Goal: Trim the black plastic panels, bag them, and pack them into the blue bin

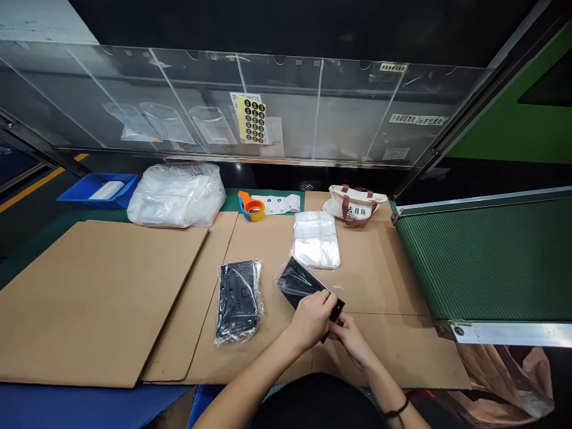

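My left hand (311,319) is closed on the upper side of a flat black panel (300,281), which lies tilted and partly inside a clear plastic bag. My right hand (351,338) grips the same panel at its near end, where it sticks out of the bag; its fingertips are partly hidden. To the left, a second black panel (239,298) lies flat on the cardboard, sealed in clear film. Beyond my hands is a stack of clear plastic bags (316,238) with a band around it.
Cardboard sheets (102,286) cover the table. At the back stand a blue tray (75,193), a large bag of plastic (176,193), a tape dispenser (251,208), a label strip (279,204) and a small cloth bag (355,205). A green conveyor (496,256) borders the right side.
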A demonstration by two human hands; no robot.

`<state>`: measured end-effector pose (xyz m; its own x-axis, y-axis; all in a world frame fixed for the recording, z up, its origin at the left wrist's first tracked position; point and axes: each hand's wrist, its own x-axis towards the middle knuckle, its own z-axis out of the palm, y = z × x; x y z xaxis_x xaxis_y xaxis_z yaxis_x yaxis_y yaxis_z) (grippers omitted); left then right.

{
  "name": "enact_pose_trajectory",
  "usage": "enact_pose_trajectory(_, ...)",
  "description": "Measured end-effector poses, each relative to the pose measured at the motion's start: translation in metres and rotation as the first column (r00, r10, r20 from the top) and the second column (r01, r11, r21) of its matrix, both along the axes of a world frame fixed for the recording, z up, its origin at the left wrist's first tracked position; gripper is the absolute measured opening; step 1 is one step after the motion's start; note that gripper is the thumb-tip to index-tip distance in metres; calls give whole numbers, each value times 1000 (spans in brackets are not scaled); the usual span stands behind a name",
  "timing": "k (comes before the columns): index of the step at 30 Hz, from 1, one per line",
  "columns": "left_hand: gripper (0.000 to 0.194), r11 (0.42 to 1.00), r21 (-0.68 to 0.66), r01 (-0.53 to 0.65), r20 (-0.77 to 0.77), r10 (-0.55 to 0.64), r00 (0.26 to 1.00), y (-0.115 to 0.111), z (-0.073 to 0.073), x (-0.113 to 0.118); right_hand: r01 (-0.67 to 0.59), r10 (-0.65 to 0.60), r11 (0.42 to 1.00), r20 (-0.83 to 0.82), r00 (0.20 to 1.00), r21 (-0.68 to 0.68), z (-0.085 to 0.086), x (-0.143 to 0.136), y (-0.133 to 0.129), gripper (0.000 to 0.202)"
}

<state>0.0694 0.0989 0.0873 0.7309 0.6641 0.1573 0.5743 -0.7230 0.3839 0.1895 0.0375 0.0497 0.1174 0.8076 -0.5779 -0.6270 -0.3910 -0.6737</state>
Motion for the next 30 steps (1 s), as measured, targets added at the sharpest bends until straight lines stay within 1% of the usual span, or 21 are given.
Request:
enact_pose_trajectory(1, 17, 1000, 5, 6, 7, -6, 1000, -2, 0, 0, 27, -27, 1000, -11, 1000, 9, 1, -1, 2, 31)
enact_pose_trajectory(3, 20, 999, 14, 42, 21, -42, 999, -6, 1, -3, 143, -142, 989, -27, 990, 39, 2, 0, 5, 32)
enact_pose_trajectory(5, 23, 996, 26, 83, 35, -84, 996, -12, 2, -8, 267, -265, 961, -36, 964, 69, 1, 2, 9, 31)
enact_pose_trajectory(7, 24, 995, 37, 98, 46, -99, 994, -16, 3, -11, 338, -335, 937, -45, 941, 86, -1, 3, 10, 29)
enact_pose_trajectory(9, 21, 995, 47, 84, 86, -88, 992, -20, 6, -12, 363, -359, 927, -57, 932, 94, -1, 3, 11, 27)
enact_pose_trajectory(11, 17, 995, 37, 93, 179, -98, 979, -23, 9, -10, 361, -355, 927, -72, 932, 100, 1, 3, 12, 26)
enact_pose_trajectory(13, 16, 992, -36, 121, 323, -103, 941, -26, 11, -8, 341, -331, 934, -96, 939, 108, 6, 5, 13, 27)
enact_pose_trajectory(14, 16, 987, -111, 116, 400, -63, 914, -27, 10, -7, 326, -315, 938, -110, 943, 114, 10, 7, 14, 28)
enact_pose_trajectory(15, 16, 972, -219, 81, 478, 35, 877, -27, 9, -8, 310, -296, 943, -125, 947, 119, 14, 9, 15, 29)
enact_pose_trajectory(16, 15, 929, -369, 24, 551, 198, 811, -25, 7, -8, 293, -276, 948, -141, 951, 124, 19, 12, 15, 30)
enact_pose_trajectory(17, 14, 845, -535, -24, 587, 391, 709, -21, 3, -10, 275, -254, 953, -156, 954, 128, 23, 14, 15, 31)
enact_pose_trajectory(18, 18, 733, -679, -36, 580, 566, 587, -15, 0, -12, 255, -232, 958, -170, 958, 129, 28, 16, 14, 32)
enact_pose_trajectory(19, 29, 624, -781, -7, 548, 692, 471, -8, -4, -14, 233, -208, 964, -182, 961, 129, 33, 18, 13, 33)
enact_pose_trajectory(20, 43, 546, -836, 43, 518, 763, 387, -1, -7, -16, 202, -174, 971, -200, 964, 131, 37, 19, 12, 34)
enact_pose_trajectory(21, 55, 491, -862, 123, 502, 799, 331, 7, -10, -18, 164, -130, 977, -227, 965, 138, 40, 19, 10, 36)
enact_pose_trajectory(23, 68, 410, -860, 303, 492, 825, 278, 21, -11, -23, 80, -24, 981, -299, 954, 178, 45, 18, 6, 38)
enact_pose_trajectory(25, 70, 308, -818, 486, 454, 863, 219, 31, -7, -28, -2, 90, 971, -359, 929, 238, 46, 16, 3, 38)
enact_pose_trajectory(26, 66, 272, -781, 562, 434, 884, 176, 35, -3, -30, -29, 130, 964, -372, 919, 264, 45, 15, 1, 37)
enact_pose_trajectory(27, 59, 261, -742, 618, 416, 901, 119, 37, 2, -31, -44, 151, 959, -372, 916, 281, 44, 15, 0, 36)
enact_pose_trajectory(29, 41, 297, -679, 672, 378, 926, -27, 41, 13, -33, -41, 151, 955, -361, 920, 293, 41, 15, -1, 37)
enact_pose_trajectory(30, 33, 319, -660, 680, 348, 932, -99, 43, 19, -34, -28, 136, 956, -357, 924, 292, 39, 16, -2, 38)
